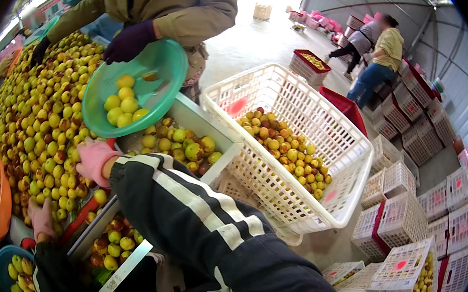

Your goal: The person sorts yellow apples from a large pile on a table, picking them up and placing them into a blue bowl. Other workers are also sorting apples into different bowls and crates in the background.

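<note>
Both my hands wear pink gloves and rest on a large heap of green and brown-red jujubes. My right hand lies at the heap's near right edge, below a green plastic basin with several yellow-green fruits in it. My left hand is at the heap's lower edge, fingers on the fruit, between an orange basin and a red strip. Whether either hand grips a fruit cannot be made out. Metal chutes with more jujubes lie beside and below my right forearm.
A white plastic crate part full of jujubes stands right of the chute. A co-worker in purple gloves reaches over the heap across from me. A blue basin is at lower left. Stacked crates and two people are at right.
</note>
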Motion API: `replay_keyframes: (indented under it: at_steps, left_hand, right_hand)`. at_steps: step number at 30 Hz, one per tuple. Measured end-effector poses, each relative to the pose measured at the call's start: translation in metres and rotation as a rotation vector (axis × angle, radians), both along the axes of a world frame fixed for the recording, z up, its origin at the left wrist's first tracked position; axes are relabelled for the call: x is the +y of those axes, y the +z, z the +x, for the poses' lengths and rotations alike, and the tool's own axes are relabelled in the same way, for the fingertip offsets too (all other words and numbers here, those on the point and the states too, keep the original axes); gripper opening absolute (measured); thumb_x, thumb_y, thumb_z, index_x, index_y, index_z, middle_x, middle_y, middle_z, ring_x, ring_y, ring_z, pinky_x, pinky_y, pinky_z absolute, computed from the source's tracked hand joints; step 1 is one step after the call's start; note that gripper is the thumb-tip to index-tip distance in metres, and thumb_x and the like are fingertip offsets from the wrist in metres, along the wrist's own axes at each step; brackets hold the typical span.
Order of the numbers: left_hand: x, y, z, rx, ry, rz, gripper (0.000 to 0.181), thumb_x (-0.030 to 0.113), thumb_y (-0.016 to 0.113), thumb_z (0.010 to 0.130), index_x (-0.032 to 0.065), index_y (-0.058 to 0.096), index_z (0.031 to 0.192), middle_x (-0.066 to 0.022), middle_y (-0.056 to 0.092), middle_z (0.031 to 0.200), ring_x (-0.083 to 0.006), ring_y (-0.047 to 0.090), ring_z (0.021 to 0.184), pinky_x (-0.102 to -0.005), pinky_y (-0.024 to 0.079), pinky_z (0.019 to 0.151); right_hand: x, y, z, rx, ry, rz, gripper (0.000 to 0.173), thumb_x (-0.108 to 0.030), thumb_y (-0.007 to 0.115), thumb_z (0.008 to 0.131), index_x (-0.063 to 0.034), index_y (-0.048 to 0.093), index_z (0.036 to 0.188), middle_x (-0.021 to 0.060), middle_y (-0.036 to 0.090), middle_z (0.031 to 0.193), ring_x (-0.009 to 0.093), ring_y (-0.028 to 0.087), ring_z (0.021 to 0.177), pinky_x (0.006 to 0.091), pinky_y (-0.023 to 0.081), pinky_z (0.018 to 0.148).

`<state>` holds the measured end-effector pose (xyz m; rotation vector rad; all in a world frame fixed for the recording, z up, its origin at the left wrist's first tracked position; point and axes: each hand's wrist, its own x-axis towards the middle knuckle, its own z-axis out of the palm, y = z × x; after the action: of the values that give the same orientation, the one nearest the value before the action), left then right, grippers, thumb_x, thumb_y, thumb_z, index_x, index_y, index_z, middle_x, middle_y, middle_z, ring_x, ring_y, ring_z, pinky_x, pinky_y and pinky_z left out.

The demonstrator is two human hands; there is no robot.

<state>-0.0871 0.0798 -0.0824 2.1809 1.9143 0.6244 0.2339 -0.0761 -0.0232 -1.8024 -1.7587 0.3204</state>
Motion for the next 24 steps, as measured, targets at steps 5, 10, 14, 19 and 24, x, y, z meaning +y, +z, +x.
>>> replay_keyframes:
  at_steps: [5, 10, 14, 19, 24]
  left_hand:
    - [-0.094, 0.064, 0.092, 0.099, -0.196, -0.39, 0.074, 0.05, 0.064, 0.087, 0.0071, 0.047, 0.145, -0.0257, 0.059, 0.135, -0.0397, 0.057, 0.126, -0.0443, 0.044, 0.106]
    - [-0.132, 0.107, 0.098, 0.023, -0.393, -0.537, 0.076, 0.052, 0.064, 0.087, 0.0065, 0.049, 0.145, -0.0221, 0.059, 0.139, -0.0333, 0.057, 0.128, -0.0386, 0.043, 0.108]
    - [-0.137, 0.113, 0.098, 0.009, -0.509, -0.659, 0.054, 0.041, 0.068, 0.089, 0.0075, 0.063, 0.13, -0.0113, 0.07, 0.115, -0.0231, 0.065, 0.106, -0.0328, 0.051, 0.093]
    - [-0.103, 0.084, 0.085, -0.365, -0.484, -0.389, 0.036, 0.032, 0.065, 0.093, 0.0041, 0.07, 0.115, -0.0061, 0.071, 0.1, -0.0183, 0.065, 0.094, -0.0296, 0.051, 0.086]
    - [-0.068, 0.061, 0.043, -0.034, 0.082, 0.08, 0.069, 0.042, 0.064, 0.085, 0.0128, 0.048, 0.146, -0.0212, 0.042, 0.151, -0.0405, 0.045, 0.136, -0.0456, 0.037, 0.113]
  right_hand:
    - [-0.01, -0.004, 0.015, 0.153, 0.049, -0.207, 0.064, -0.046, 0.069, 0.084, 0.0006, 0.057, 0.126, 0.0266, 0.065, 0.121, 0.04, 0.063, 0.113, 0.0452, 0.051, 0.096]
    - [-0.001, -0.005, 0.009, 0.082, 0.101, -0.211, 0.077, -0.043, 0.067, 0.087, -0.0008, 0.043, 0.146, 0.027, 0.057, 0.137, 0.04, 0.056, 0.126, 0.0426, 0.045, 0.107]
    - [-0.005, 0.007, 0.001, 0.016, 0.239, -0.221, 0.069, -0.041, 0.066, 0.088, -0.0027, 0.05, 0.143, 0.0237, 0.059, 0.136, 0.037, 0.058, 0.124, 0.0402, 0.046, 0.105]
    - [-0.004, 0.004, 0.005, 0.283, 0.455, -0.369, 0.062, -0.042, 0.06, 0.094, -0.0056, 0.052, 0.143, 0.0164, 0.065, 0.13, 0.029, 0.059, 0.124, 0.0377, 0.046, 0.104]
    - [-0.011, 0.018, -0.006, 0.492, 0.386, -0.386, 0.05, -0.038, 0.059, 0.096, -0.0039, 0.061, 0.132, 0.0129, 0.07, 0.119, 0.031, 0.068, 0.104, 0.0421, 0.052, 0.093]
